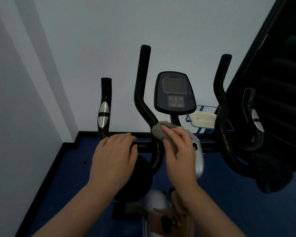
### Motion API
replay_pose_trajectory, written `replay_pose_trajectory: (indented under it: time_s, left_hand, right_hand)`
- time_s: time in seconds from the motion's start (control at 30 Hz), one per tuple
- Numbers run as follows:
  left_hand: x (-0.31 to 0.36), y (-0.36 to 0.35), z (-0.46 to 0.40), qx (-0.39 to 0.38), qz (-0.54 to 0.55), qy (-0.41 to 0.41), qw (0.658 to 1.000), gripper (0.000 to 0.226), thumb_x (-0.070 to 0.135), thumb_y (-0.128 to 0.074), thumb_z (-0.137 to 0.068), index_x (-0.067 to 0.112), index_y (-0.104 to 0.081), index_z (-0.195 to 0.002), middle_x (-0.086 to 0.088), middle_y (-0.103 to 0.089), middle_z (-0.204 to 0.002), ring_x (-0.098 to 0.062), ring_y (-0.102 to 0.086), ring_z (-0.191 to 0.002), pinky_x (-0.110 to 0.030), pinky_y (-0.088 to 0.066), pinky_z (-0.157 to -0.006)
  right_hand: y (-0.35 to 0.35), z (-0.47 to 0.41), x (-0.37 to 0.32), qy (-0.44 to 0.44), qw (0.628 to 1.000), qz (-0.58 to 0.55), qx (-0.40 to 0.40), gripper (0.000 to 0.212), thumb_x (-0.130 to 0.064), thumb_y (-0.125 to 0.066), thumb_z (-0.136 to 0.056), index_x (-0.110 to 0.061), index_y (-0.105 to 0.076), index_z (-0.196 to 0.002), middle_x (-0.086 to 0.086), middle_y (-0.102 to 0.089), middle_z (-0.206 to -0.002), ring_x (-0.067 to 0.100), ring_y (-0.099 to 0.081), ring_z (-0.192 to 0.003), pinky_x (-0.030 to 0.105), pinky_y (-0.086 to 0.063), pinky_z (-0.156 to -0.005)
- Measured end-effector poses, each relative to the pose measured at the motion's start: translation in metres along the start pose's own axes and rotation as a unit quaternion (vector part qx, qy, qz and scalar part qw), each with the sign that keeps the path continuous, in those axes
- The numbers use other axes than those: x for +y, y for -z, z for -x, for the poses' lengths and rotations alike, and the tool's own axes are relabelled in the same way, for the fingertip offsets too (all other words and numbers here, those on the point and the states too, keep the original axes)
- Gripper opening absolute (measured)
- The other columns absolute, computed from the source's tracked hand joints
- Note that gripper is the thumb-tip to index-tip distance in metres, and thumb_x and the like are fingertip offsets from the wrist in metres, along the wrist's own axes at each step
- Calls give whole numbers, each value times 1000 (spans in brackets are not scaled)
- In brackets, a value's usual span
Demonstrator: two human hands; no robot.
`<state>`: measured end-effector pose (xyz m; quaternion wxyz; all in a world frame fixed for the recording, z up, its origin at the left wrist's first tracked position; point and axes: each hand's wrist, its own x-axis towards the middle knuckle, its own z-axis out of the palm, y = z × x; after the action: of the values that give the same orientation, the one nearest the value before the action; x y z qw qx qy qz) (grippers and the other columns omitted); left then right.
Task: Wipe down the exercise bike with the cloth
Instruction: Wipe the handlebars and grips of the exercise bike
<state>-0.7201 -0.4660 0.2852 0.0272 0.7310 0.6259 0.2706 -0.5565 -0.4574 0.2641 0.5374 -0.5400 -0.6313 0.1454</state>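
The exercise bike stands before me with black handlebars and a dark console at its centre. My left hand grips the horizontal black bar on the left, fingers curled over it. My right hand holds a grey fluffy cloth against the base of the inner left handlebar, where it meets the silver stem. Part of the cloth is hidden under my fingers.
A blue wire rack with a white tray sits behind the console. A dark staircase rises at the right, close to the right handlebar. Light walls meet in a corner at the left, and the floor is blue.
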Motion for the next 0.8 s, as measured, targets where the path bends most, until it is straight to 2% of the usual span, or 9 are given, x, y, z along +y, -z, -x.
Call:
replay_pose_trajectory:
  time_s: [0.1,0.2,0.3,0.4,0.47,0.53,0.63,0.73,0.8]
  left_hand:
    - [0,1,0,0,5,3,1000,24,25,-58,-92,21,-67,-114,5,-67,-120,-15,-59,-114,-39,-42,-101]
    - [-1,1,1,7,14,-1,1000,23,25,-59,-91,22,-67,-112,6,-67,-119,-13,-60,-114,-39,-43,-100]
    - [-1,0,0,13,0,-11,1000,21,23,-60,-91,20,-69,-110,6,-69,-112,-14,-63,-107,-36,-44,-95]
    - [-1,0,-1,6,-3,-12,1000,21,25,-57,-93,21,-68,-110,8,-69,-107,-14,-63,-102,-31,-42,-91]
    - [-1,1,0,6,9,-10,1000,21,25,-56,-93,21,-68,-110,9,-69,-106,-13,-63,-101,-30,-41,-90]
    - [0,4,0,9,33,-8,999,20,24,-59,-92,22,-68,-109,10,-69,-103,-11,-63,-98,-30,-44,-88]
    - [-1,5,1,23,69,-5,997,21,22,-62,-89,23,-69,-109,11,-68,-101,-7,-62,-93,-30,-49,-85]
    - [-5,2,0,24,122,25,992,26,27,-58,-91,30,-64,-117,19,-62,-105,7,-52,-90,-13,-41,-81]
    - [-7,2,-3,27,211,64,975,26,29,-57,-91,37,-61,-116,26,-60,-106,11,-53,-94,-8,-41,-79]
  right_hand:
    - [-6,29,-1,-6,1000,8,-9,40,-4,-56,-94,-24,-61,-128,-7,-52,-120,2,-49,-115,24,-44,-98]
    - [-1,72,-3,20,1000,0,1,44,-5,-58,-88,-29,-61,-125,-6,-55,-119,1,-52,-115,11,-40,-95]
    - [7,42,-4,33,999,-19,9,43,2,-61,-88,-25,-65,-120,-7,-58,-114,0,-54,-111,12,-43,-91]
    - [7,-13,-13,19,999,-11,40,38,1,-59,-91,-19,-64,-122,-7,-54,-114,-3,-51,-109,10,-40,-92]
    - [3,-20,-11,10,1000,6,3,36,-1,-57,-93,-18,-64,-124,-5,-54,-115,-2,-50,-108,12,-41,-94]
    - [-1,5,-2,-3,1000,21,-23,40,-3,-59,-93,-22,-61,-128,-8,-54,-115,2,-52,-109,17,-43,-95]
    - [9,40,2,-12,1000,-2,-17,45,-5,-68,-86,-29,-62,-124,-16,-57,-110,0,-56,-106,9,-42,-89]
    - [23,15,-8,-8,1000,-6,-27,39,-10,-77,-79,-32,-69,-110,-19,-64,-102,-4,-57,-101,4,-40,-84]
    - [29,-12,-26,3,998,-22,-66,35,-15,-77,-78,-36,-70,-106,-23,-64,-100,-1,-55,-101,7,-40,-84]
